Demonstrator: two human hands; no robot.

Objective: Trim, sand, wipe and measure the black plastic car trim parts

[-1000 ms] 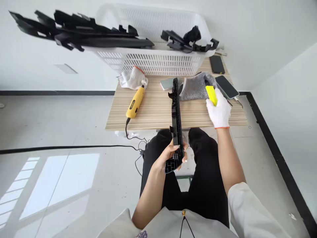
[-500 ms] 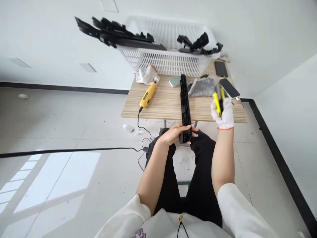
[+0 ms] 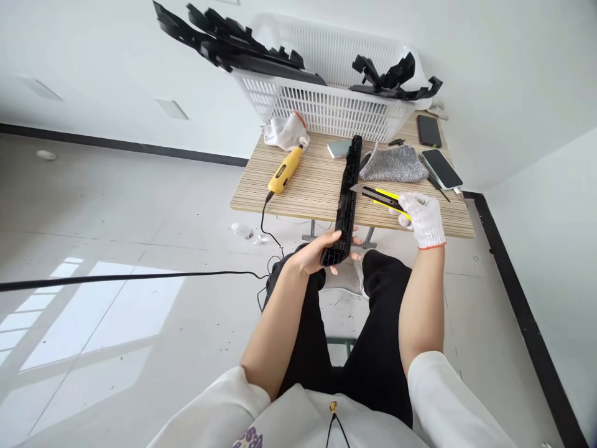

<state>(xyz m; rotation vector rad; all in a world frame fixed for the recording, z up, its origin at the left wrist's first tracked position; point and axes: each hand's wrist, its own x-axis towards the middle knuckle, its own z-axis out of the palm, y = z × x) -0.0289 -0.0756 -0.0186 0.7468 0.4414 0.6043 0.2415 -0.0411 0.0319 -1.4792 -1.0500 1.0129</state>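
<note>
Knife (image 3: 380, 197) blade seemingly against black strip (image 3: 349, 193), both hands gripping.

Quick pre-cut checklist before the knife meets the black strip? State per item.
1. Left hand gripping strip near end: ok.
2. Strip's far end resting on table: ok.
3. Right hand, gloved, holding knife: ok.
4. Blade out, tip at the strip's edge: ok; contact cannot tell.
5. Left hand bare: not ok.
6. Left fingers out of the blade's path: ok.
</note>
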